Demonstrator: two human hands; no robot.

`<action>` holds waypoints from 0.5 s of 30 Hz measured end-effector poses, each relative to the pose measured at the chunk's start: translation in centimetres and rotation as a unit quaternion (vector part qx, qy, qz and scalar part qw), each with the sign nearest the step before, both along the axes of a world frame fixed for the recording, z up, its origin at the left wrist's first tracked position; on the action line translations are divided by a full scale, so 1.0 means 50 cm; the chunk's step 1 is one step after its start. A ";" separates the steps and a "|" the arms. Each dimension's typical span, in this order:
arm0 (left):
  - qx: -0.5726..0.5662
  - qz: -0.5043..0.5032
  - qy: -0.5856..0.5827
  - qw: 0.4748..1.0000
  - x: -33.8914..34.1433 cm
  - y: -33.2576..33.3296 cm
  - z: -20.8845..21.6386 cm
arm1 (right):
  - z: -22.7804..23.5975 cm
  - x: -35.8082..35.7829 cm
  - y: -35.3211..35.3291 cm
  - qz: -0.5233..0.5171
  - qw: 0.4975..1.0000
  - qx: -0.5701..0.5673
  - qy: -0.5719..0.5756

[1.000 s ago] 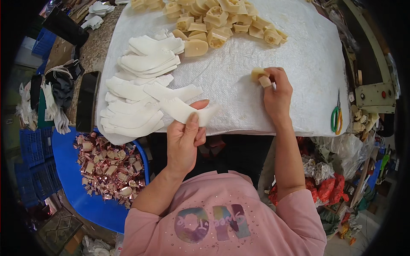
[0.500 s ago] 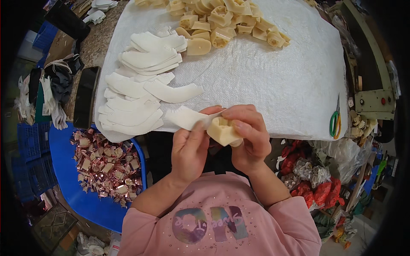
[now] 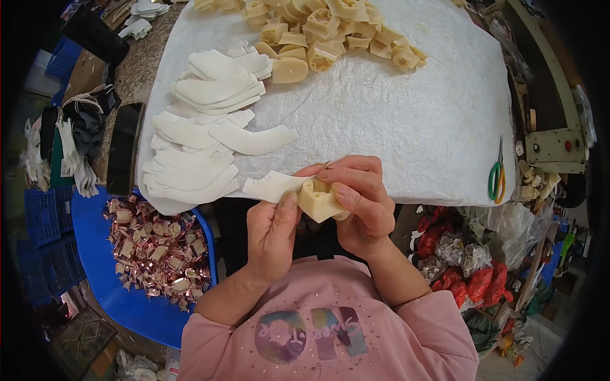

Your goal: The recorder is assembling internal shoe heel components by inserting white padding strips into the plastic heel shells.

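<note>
Over the near edge of the table, my right hand [image 3: 370,213] grips a hollow cream plastic shoe heel [image 3: 318,203] between thumb and fingers. A curved white strip [image 3: 270,186] with a notched edge lies against the heel's far side, its loose end sticking out to the left. My left hand [image 3: 270,232] pinches this strip against the heel, thumb at the heel's left side. The strip's other end is hidden behind my right fingers. Just left of my hands, more white strips [image 3: 190,171] lie in overlapping stacks. Further back is a heap of cream heels [image 3: 321,25].
A white woven cover [image 3: 406,127] spreads over the table. Green-and-orange-handled scissors [image 3: 496,181] lie at its right edge, a dark phone [image 3: 126,149] to its left. Below left, a blue tub [image 3: 121,298] holds shiny pink pieces [image 3: 162,247]. Red and clear bags [image 3: 486,282] lie below right.
Both hands have shifted slightly left with the heel and strip. The heel has turned a little, and the strip's loose end sits slightly lower. The whole view has moved slightly.
</note>
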State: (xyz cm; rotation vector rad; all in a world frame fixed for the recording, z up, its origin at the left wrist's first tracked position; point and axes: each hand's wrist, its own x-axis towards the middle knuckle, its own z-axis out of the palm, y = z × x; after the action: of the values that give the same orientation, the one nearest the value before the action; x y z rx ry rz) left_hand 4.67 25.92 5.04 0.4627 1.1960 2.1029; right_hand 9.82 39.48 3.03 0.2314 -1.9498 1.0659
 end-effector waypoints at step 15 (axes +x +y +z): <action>-0.255 0.086 0.190 0.944 -0.019 -0.024 0.017 | 0.015 0.002 0.010 -0.129 0.978 0.157 -0.040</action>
State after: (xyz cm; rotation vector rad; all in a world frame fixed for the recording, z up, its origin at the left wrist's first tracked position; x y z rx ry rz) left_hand 3.74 24.72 5.88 0.5476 1.9985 1.7823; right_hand 9.91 40.00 3.78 0.1034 -2.1476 0.6053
